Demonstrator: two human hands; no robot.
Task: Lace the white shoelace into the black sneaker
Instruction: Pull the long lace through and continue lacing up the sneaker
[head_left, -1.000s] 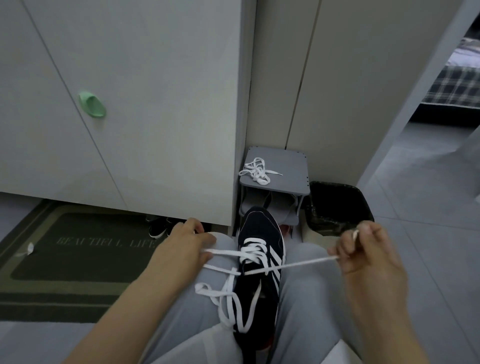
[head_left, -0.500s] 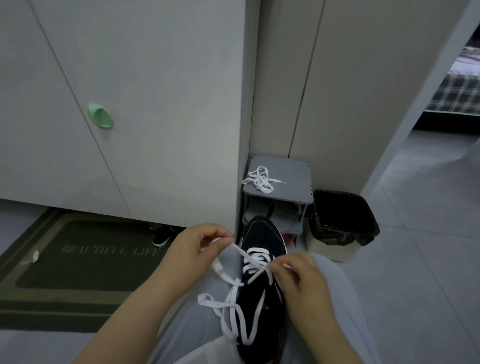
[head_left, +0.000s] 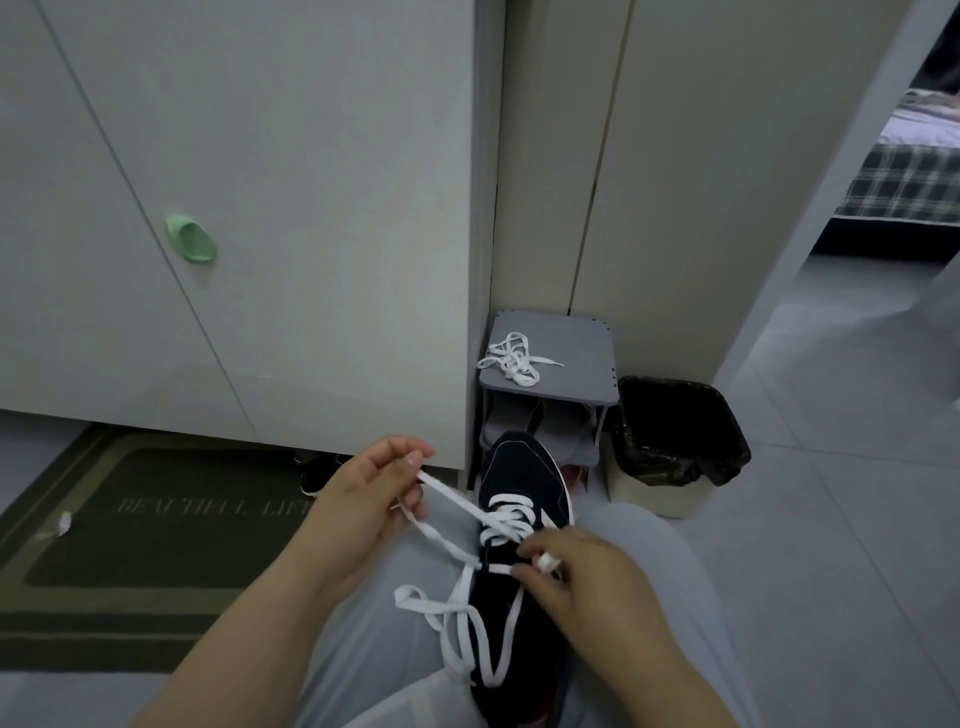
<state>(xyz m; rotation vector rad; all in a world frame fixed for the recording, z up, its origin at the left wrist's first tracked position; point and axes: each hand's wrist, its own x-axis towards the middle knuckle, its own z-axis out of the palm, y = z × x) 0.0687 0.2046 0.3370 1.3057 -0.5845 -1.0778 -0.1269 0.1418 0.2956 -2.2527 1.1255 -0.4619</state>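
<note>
Right hand (head_left: 587, 587) comes back in to black sneaker (head_left: 519, 467), no more wide pull. Left hand (head_left: 358, 504) lifts strand higher. Sneaker lies on middle of lap (head_left: 374, 649), toe pointing away. White shoelace (head_left: 506, 501) looks soft, floppy, light. Right fingers pinch lace near stiff tip, best spot for poking holes. Left thumb and fingers pinch other strand, hold it tight.

— Where does the sneaker (head_left: 519, 467) lie?
— Between your thighs, toe pointing away from you, toward the small rack (head_left: 576, 358).
— And my hands?
— Your left hand (head_left: 358, 509) is left of it and your right hand (head_left: 587, 587) is over its right side. The shoelace (head_left: 447, 499) runs between them across the eyelets, with its slack on your left thigh.
— Around the rack?
— A second lace (head_left: 511, 358) lies on top. The bin (head_left: 675, 431) is just right of it and the cabinet (head_left: 311, 208) is to its left. The mat (head_left: 130, 545) is on the floor before the cabinet.
</note>
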